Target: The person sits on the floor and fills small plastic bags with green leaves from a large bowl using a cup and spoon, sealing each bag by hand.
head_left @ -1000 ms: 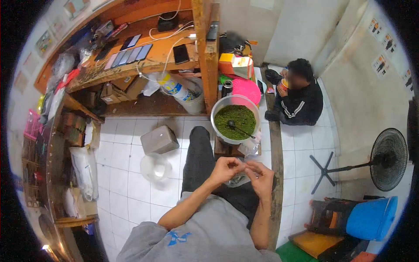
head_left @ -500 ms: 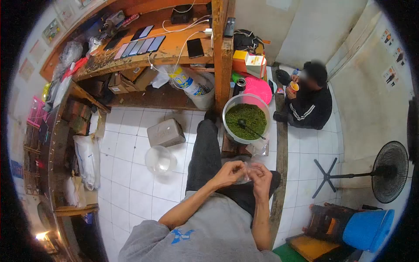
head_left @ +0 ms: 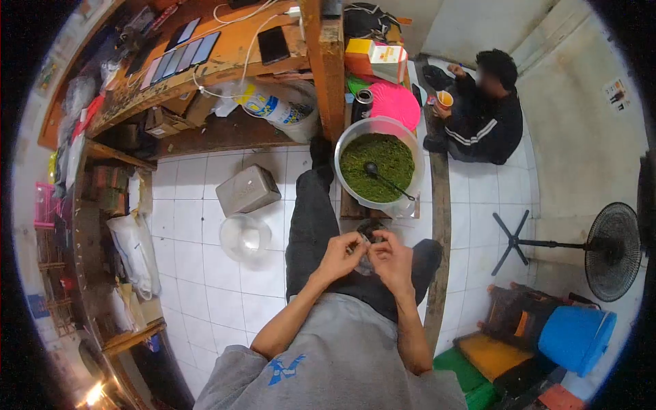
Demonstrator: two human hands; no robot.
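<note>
Both my hands are close together over my lap, pinching what looks like a small clear plastic bag [head_left: 365,265]. My left hand [head_left: 344,257] holds it with curled fingers, and my right hand [head_left: 390,260] pinches it from the other side. The exact edges of the plastic are hard to make out between the fingertips. Just beyond the hands stands a large translucent tub [head_left: 339,158] full of finely chopped green leaves [head_left: 362,150]. A black spoon [head_left: 387,182] lies on the leaves, its handle reaching toward the tub's right rim.
A grey metal box [head_left: 249,190] and a clear round container [head_left: 244,239] sit on the tiled floor at left. Behind the tub are a pink lid [head_left: 396,104] and a can [head_left: 363,102]. Phones lie on the wooden shelf [head_left: 239,61]. At right, a person [head_left: 488,123] holds a cup near a fan [head_left: 611,251].
My view has shifted, so the scene sits higher and slightly left. My hands keep pinching the plastic, their fingers slightly rearranged. The seated person's cup has moved away from the face.
</note>
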